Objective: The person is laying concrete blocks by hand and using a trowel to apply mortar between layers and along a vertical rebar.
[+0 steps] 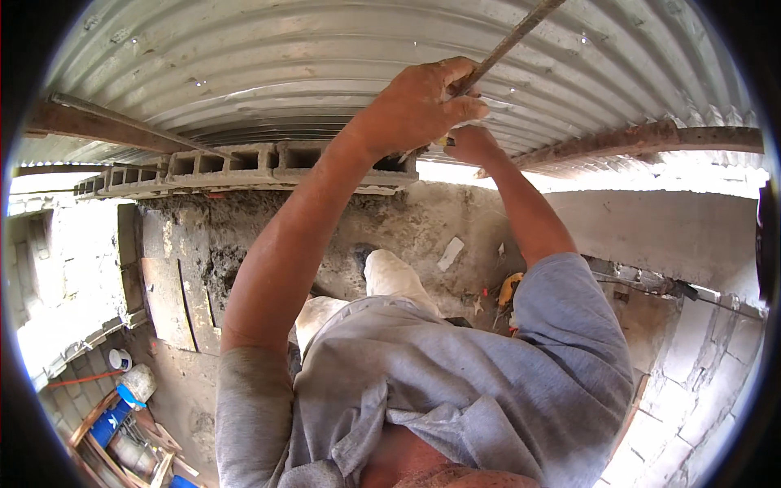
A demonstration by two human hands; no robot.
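Both my arms are raised overhead. My left hand [423, 106], dusty with grey, is closed around the lower end of a rough steel bar [521, 37] that slants up to the right. Just below it, my right hand [474, 146] is closed in a fist. A small yellow and dark piece [446, 141] shows at its fingers; the rest of that thing is hidden, so I cannot tell its kind. Beside the hands, to the left, lies the end of a row of grey hollow concrete blocks [277, 159] topping a wall.
Corrugated metal roofing [285, 65] hangs close above, carried by wooden beams [106, 126]. A rough plastered wall [439, 211] stands ahead, with a block wall [691, 374] at the right. At the lower left are a white bucket [137, 382] and scrap wood [98, 415].
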